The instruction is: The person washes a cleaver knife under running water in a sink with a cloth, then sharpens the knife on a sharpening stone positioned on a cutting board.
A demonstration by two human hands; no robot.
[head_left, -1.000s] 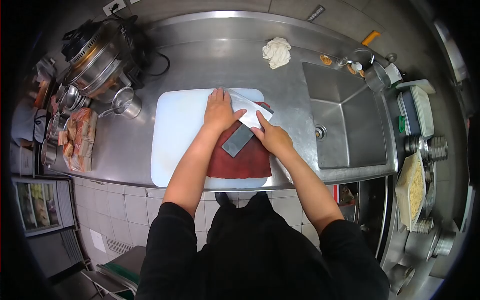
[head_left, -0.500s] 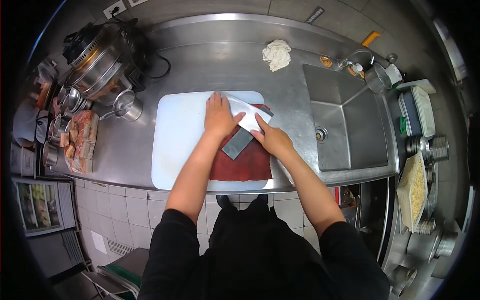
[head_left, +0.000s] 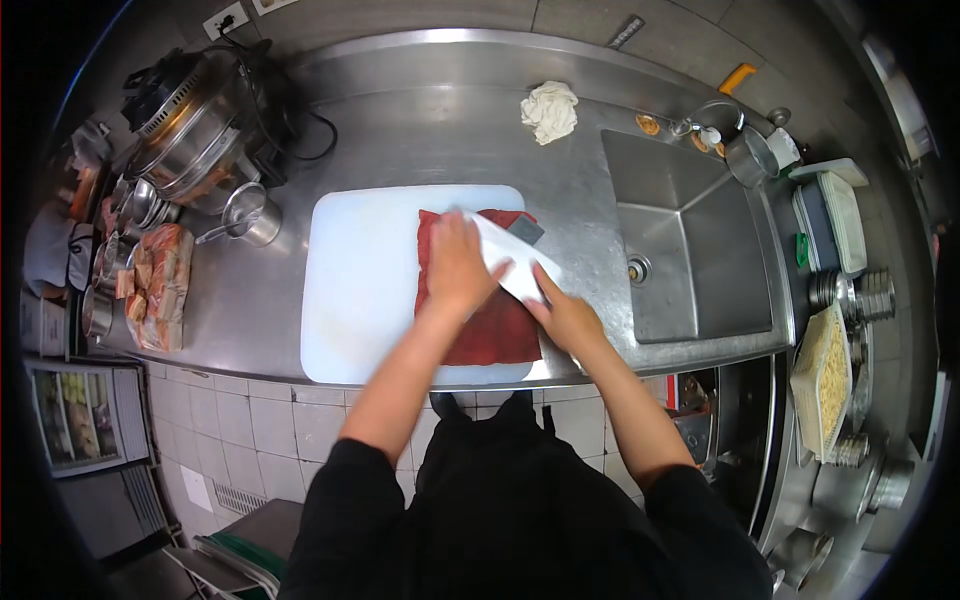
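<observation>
A broad, shiny knife blade [head_left: 505,250], cleaver-like, lies slanted over a grey whetstone [head_left: 527,231]. The stone's upper right end shows; the blade and my hands hide much of the rest. Under them a dark red cloth [head_left: 497,335] is spread on a white cutting board [head_left: 355,270]. My left hand [head_left: 462,265] rests on the blade's left part, fingers stretched out and slightly blurred, thumb spread across the blade. At the right end, my right hand [head_left: 570,318] is closed around the knife, its index finger and thumb against the blade. The handle is hidden in that hand.
A crumpled white cloth [head_left: 549,112] lies behind the board. The sink [head_left: 690,270] is to the right, with trays [head_left: 830,225] beyond. On the left stand a metal pot [head_left: 252,214], packaged meat [head_left: 160,290] and a large metal appliance [head_left: 190,130].
The knife and both hands have shifted right and toward me along the stone. The lower left end of the whetstone, visible before, is now covered, and more red cloth shows at upper left.
</observation>
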